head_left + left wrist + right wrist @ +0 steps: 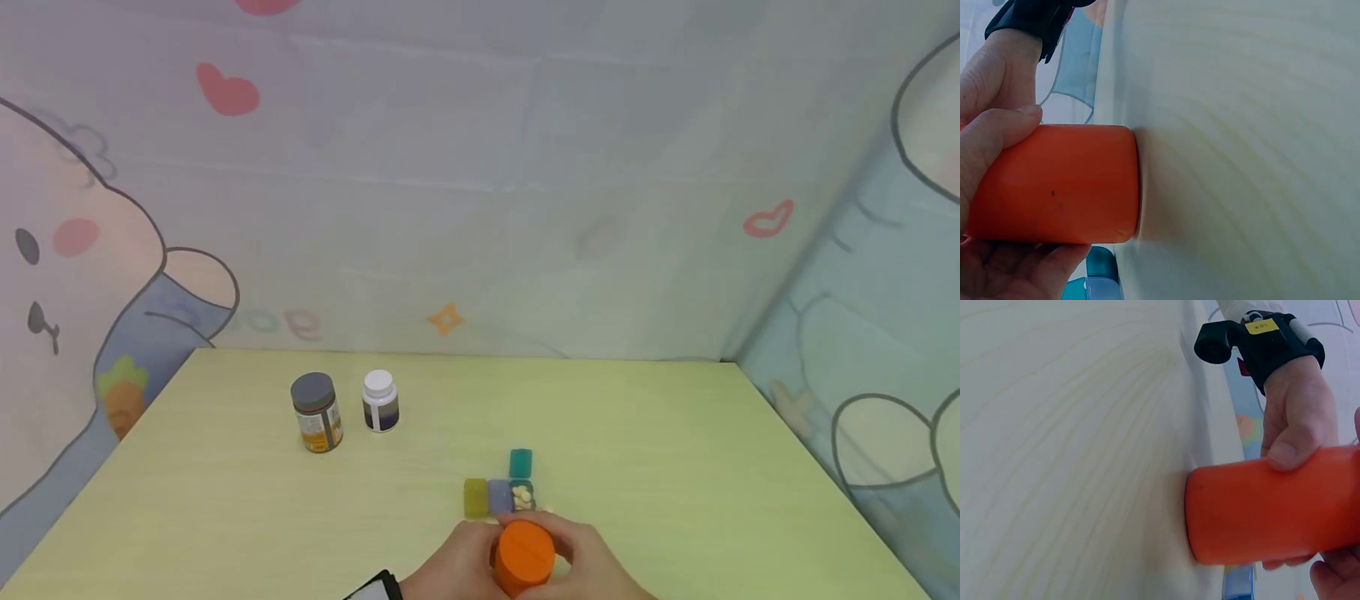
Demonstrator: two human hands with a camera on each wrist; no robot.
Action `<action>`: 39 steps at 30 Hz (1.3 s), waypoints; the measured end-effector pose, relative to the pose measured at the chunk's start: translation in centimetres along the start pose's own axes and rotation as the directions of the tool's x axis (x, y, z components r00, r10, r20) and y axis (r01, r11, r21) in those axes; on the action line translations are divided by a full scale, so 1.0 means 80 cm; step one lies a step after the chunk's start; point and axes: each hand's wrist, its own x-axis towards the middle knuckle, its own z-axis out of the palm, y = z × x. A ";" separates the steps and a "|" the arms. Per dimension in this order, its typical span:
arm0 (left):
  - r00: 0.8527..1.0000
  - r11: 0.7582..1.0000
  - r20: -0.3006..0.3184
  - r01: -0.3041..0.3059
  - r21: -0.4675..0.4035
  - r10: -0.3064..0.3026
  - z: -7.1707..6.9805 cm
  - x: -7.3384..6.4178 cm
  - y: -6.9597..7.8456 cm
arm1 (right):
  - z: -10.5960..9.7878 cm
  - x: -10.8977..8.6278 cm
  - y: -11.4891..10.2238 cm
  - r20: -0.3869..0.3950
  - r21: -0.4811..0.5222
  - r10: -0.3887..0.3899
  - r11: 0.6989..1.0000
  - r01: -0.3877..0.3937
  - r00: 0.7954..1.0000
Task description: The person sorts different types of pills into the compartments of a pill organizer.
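Between both hands [468,560] [588,562] stands an orange bottle [525,557].

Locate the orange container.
In the head view, the orange container is at the bottom, slightly right of centre, held between the left hand and right hand, near the coloured compartments.

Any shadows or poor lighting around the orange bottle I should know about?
Head: fairly even light, white bottle lettering unreadably small; left wrist: dim, reddish cast on the tabletop beside the orange bottle's base; right wrist: also dim, soft shadow beside that base.
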 end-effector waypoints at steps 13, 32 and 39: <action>0.999 0.999 -0.022 -0.044 0.020 0.045 0.005 0.003 0.000 | -0.010 -0.015 0.000 -0.088 -0.083 -0.024 0.996 0.017 0.996; 0.991 0.997 -0.123 -0.042 0.071 0.051 0.014 0.003 0.002 | 0.024 -0.015 0.004 -0.422 -0.059 0.115 0.986 -0.153 0.899; 0.990 0.988 -0.126 -0.042 0.147 0.061 0.013 0.005 0.004 | 0.027 -0.014 0.005 -0.458 -0.104 0.062 0.987 -0.123 0.887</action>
